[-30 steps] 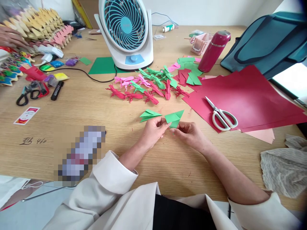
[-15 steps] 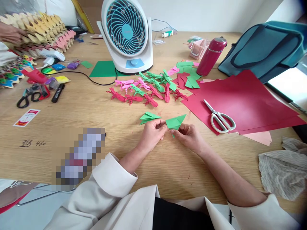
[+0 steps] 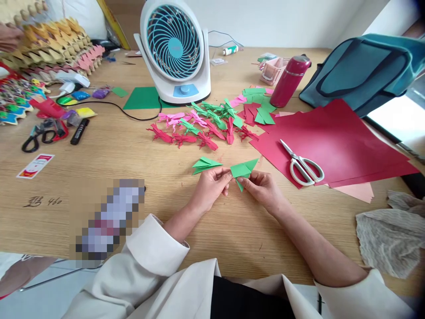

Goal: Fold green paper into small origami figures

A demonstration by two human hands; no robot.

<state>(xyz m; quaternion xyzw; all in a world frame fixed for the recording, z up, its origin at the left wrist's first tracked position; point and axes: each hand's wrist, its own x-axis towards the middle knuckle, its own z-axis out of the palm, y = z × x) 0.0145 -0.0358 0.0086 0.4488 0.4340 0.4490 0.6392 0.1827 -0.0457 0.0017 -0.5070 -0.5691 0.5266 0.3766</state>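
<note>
Between my two hands is a piece of folded green paper (image 3: 245, 168), with a pointed flap at upper right and a small tip hanging below. My left hand (image 3: 214, 185) pinches its left edge between thumb and fingers. My right hand (image 3: 264, 188) grips its lower right side, the thumb pressed on the front. Another folded green paper piece (image 3: 204, 165) lies on the table just beyond my left hand. Farther back, several folded paper figures (image 3: 207, 141) in red, pink and green are spread in a cluster.
White-handled scissors (image 3: 303, 165) rest on large red paper sheets (image 3: 345, 137) at right. Behind stand a fan (image 3: 175, 48), a red bottle (image 3: 289, 82) and a teal bag (image 3: 358, 75). Left are a black marker (image 3: 79, 131) and dark scissors (image 3: 36, 137). A co-worker's hand (image 3: 9, 37) shows at far left.
The small green tip below the paper in my hands now hangs lower and shows more. Both hands keep their grip. The view has shifted slightly, and the co-worker's hand has moved left.
</note>
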